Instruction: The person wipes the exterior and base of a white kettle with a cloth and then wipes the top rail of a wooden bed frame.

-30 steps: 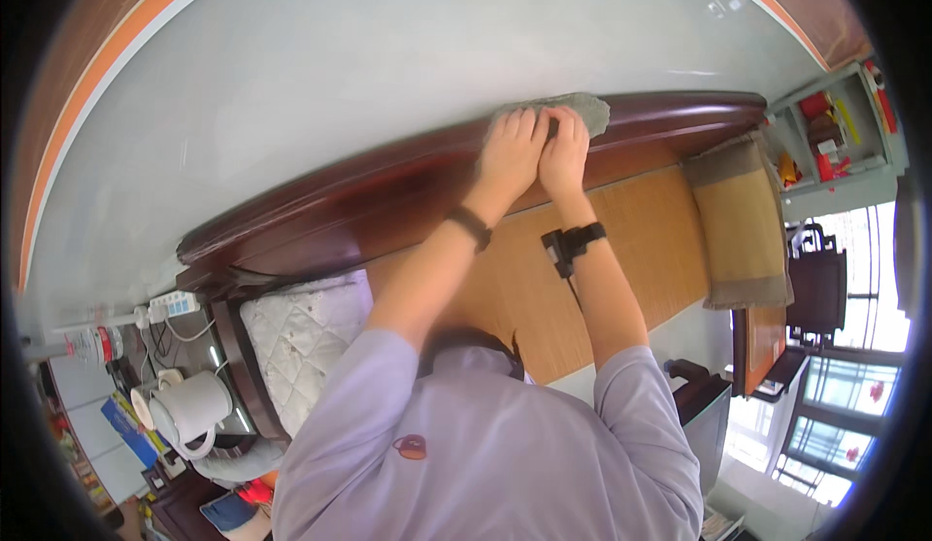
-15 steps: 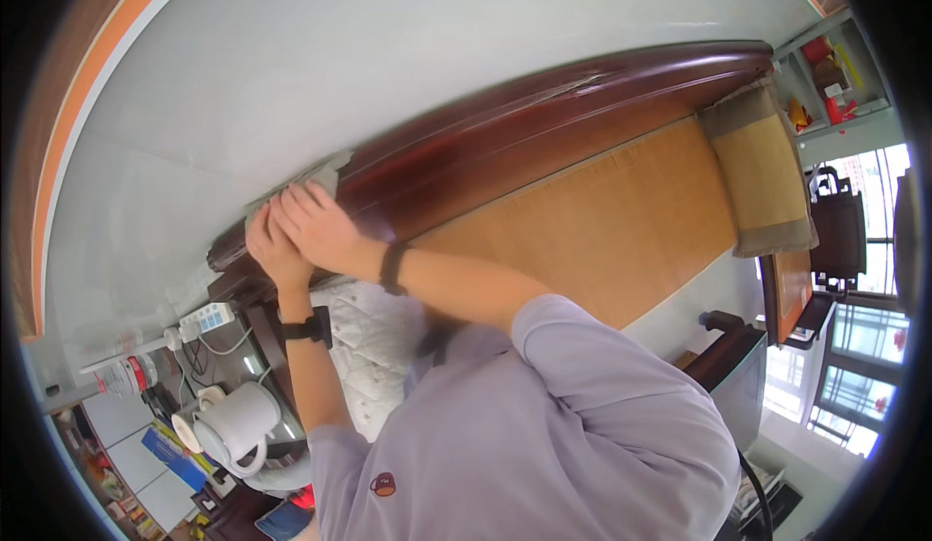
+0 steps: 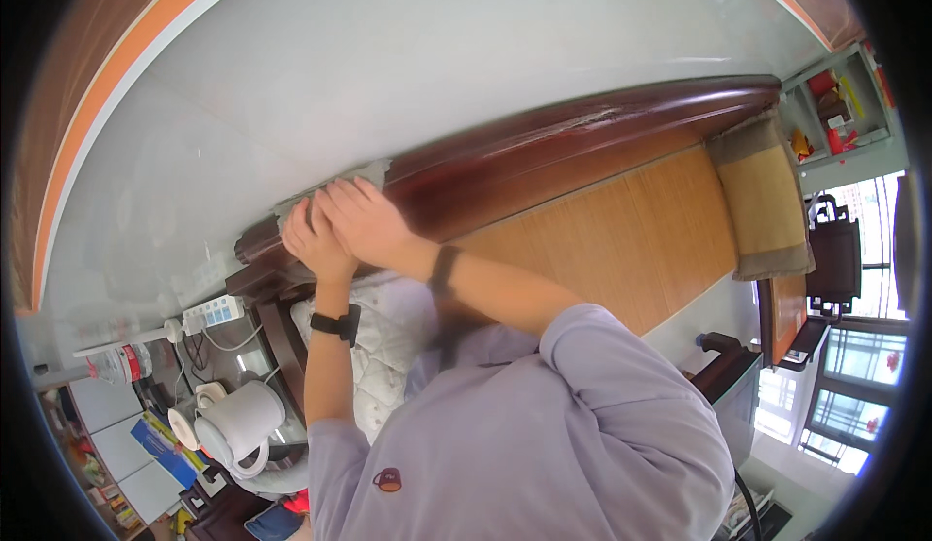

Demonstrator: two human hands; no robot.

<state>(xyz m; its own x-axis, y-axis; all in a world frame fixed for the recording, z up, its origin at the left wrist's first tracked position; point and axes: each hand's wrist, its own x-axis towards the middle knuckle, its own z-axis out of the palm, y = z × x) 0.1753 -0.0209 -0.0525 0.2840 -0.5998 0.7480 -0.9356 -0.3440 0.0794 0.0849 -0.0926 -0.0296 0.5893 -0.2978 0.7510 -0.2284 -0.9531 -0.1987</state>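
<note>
A thin grey cloth [image 3: 373, 171] lies over the rounded top rail of a dark red-brown wooden backrest [image 3: 515, 146], toward its left end. My left hand [image 3: 317, 245] presses down on the cloth, its fingers bent over the rail. Close against it, partly overlapping, my right hand [image 3: 367, 222] holds the same cloth down with its fingers side by side. Most of the cloth is hidden under both hands; only its far edge shows.
A woven mat [image 3: 602, 230] covers the wooden seat, with a tan cushion [image 3: 762, 201] at its right end. A quilted white pad [image 3: 379, 347] lies below my arms. At left are a power strip [image 3: 214, 313], cables and a white kettle [image 3: 241, 422]. A pale wall [image 3: 388, 55] rises behind.
Both hands and the cloth now sit farther right along the rail from its left end. The whole view has also shifted a little.
</note>
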